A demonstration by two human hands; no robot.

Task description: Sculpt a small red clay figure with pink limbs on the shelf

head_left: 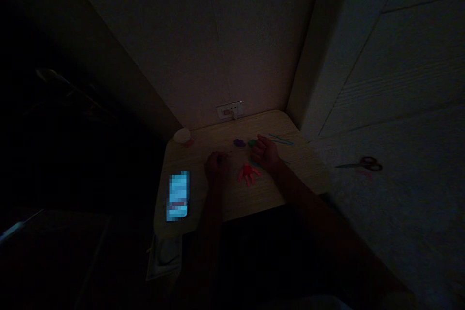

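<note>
The picture is very dark. My left hand [215, 167] is over the small table, its fingers curled in; whatever they may hold is hidden in shadow. To the right, my right hand [264, 152] is closed, and I cannot make out what is inside it. Just beside its fingers is a small green lump [252, 143]. A purple lump [239, 143] lies further back, between the two hands. Nearer to me sits a red and pink hand-shaped piece [247, 173] with several finger-like strips. Thin blue-green strips [281, 139] lie behind and right of my right hand.
On the wooden table [232, 203] a lit phone [178, 196] lies at the left. A pale cup [182, 136] is at the back left corner. Scissors [366, 163] show beyond the right edge. A wall socket [229, 110] is behind the table.
</note>
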